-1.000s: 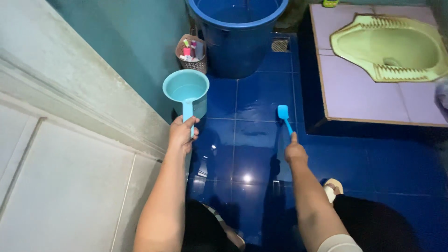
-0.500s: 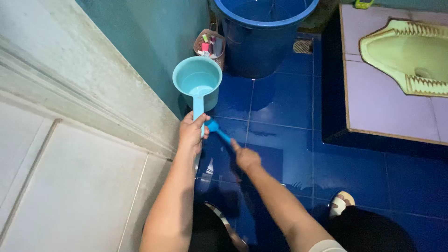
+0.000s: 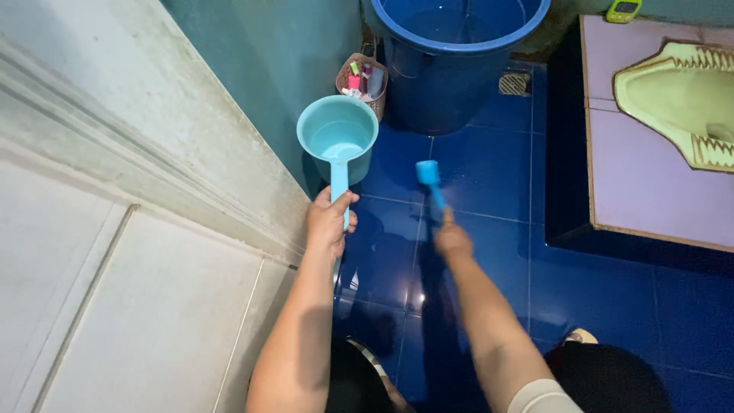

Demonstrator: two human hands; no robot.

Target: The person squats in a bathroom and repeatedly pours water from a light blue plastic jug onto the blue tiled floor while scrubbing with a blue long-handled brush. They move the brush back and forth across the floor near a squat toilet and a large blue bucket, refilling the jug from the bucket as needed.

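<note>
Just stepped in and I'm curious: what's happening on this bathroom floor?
A person is crouched over wet blue floor tiles. The left hand holds a light blue water dipper by its handle, level, with a little water inside. The right hand grips a small blue brush, its head pointed at the floor. Ahead stand a blue bucket of water, a small basket of toiletries, and a green squat toilet on a raised lilac platform.

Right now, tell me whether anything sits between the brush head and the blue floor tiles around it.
Nothing visible does. The brush in the right hand points at bare wet blue floor tiles. The bucket stands beyond, and the dipper in the left hand is off to the side.
</note>
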